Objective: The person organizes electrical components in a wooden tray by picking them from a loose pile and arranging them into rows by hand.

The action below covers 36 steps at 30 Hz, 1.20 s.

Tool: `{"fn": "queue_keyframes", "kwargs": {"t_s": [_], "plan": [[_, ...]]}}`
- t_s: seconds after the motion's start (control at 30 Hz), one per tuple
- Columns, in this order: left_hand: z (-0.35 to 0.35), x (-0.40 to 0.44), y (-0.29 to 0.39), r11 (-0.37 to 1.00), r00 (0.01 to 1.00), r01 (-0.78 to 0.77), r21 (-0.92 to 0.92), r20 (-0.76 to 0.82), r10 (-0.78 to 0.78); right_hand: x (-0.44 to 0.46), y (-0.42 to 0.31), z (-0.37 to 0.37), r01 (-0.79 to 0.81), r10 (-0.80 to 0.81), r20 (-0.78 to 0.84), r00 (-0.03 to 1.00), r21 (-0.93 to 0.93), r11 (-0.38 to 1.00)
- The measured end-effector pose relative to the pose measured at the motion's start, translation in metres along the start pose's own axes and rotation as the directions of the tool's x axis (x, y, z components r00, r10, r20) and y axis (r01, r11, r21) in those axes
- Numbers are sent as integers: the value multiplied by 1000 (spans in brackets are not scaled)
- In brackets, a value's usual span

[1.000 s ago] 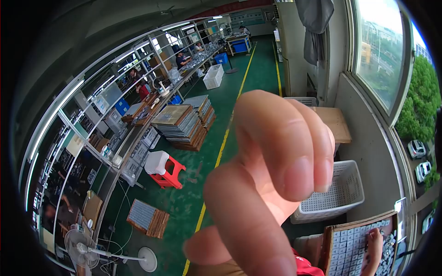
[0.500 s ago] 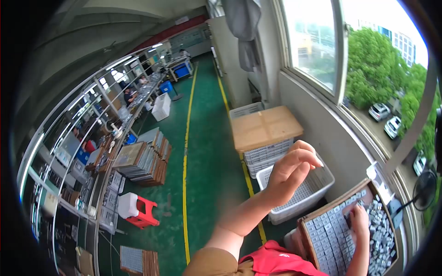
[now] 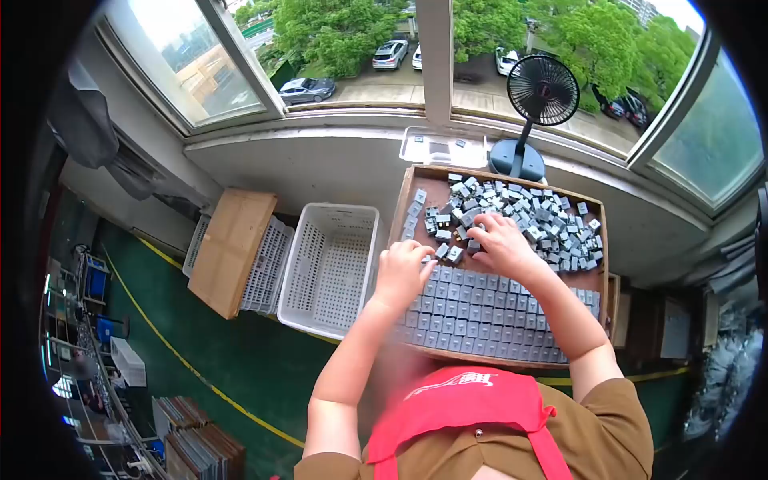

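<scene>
across the tray (image 3: 435, 190), loose blocks (image 3: 552, 220) are lying nearer the right hand (image 3: 504, 246) than the left hand (image 3: 402, 274); both are resting half-curled, whether holding anything, i cannot tell.

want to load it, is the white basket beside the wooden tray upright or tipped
Upright: the white basket opens upward, its perforated floor visible inside.

Black fan (image 3: 544, 90) before the window (image 3: 438, 72); clear box (image 3: 415, 152) just beside its base. White crate (image 3: 336, 272) on green floor (image 3: 264, 352), near wall. Left of it, cardboard (image 3: 232, 250) leaning over more crates (image 3: 268, 268). Grey curtain (image 3: 84, 124) far left. Stacked boards (image 3: 204, 454) lower left. Outside: trees (image 3: 340, 36), parked car (image 3: 390, 54).
</scene>
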State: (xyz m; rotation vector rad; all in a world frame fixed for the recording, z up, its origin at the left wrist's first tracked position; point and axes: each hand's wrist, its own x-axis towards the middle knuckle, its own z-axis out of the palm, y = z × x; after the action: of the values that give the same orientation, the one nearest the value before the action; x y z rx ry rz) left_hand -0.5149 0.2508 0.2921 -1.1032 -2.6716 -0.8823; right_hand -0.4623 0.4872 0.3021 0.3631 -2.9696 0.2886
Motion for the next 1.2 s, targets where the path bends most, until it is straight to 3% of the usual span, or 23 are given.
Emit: {"fn": "queue_keyframes", "kwargs": {"t_s": [0.17, 0.23, 0.3, 0.37, 0.43, 0.47, 0.57, 0.7, 0.77, 0.83, 0.9, 0.97, 1.1, 1.17, 1.2], "plan": [[25, 17, -12, 973, 999, -17, 231, 36, 9, -7, 8, 11, -71, 59, -95, 994, -130, 989], [22, 19, -22, 939, 972, 49, 340, 199, -123, -11, 12, 9, -132, 110, -128, 986, -174, 976], [16, 19, -23, 942, 962, 44, 332, 241, -130, -15, 13, 6, -129, 101, -199, 975, -135, 982], [14, 18, -19, 989, 990, 4, 150, 137, -24, -9, 0, 3, -73, 37, -251, 967, -137, 988], [16, 20, -13, 996, 982, -14, 90, 186, -3, -2, -9, 12, 154, -154, -5, 988, 52, 987], [20, 21, -12, 995, 976, -47, 88, 216, 27, 0, -14, 22, 250, -246, -94, 965, 38, 967], [27, 26, -16, 994, 966, -80, 77, 253, 58, 8, -20, 31, 194, -194, -9, 981, -1, 981], [30, 32, -24, 986, 967, -134, 104, 230, 107, 6, -21, 36, 146, -147, -29, 989, -42, 988], [29, 35, -23, 978, 969, -174, 117, 197, 148, 4, -28, 27, 23, -24, -47, 999, -6, 1000], [26, 38, -21, 930, 979, -171, 326, 160, 124, 3, -31, 25, 6, -3, -74, 997, 39, 999], [27, 40, -24, 892, 972, -230, 389, 130, 194, 2, -30, 20, 0, 8, -103, 995, 85, 996], [25, 41, -21, 802, 925, -379, 461, 200, 323, -4, -17, 9, -133, 160, -170, 972, 159, 978], [18, 40, -18, 866, 897, -427, 259, 238, 371, -20, -3, 4, -137, 157, -131, 979, 146, 980], [8, 41, -8, 932, 874, -344, 116, 402, 273, -24, -9, 4, -159, 170, -85, 982, 121, 980], [6, 41, -8, 930, 871, -349, 114, 405, 277, -25, -12, 6, -160, 168, -76, 983, 92, 983]]}}
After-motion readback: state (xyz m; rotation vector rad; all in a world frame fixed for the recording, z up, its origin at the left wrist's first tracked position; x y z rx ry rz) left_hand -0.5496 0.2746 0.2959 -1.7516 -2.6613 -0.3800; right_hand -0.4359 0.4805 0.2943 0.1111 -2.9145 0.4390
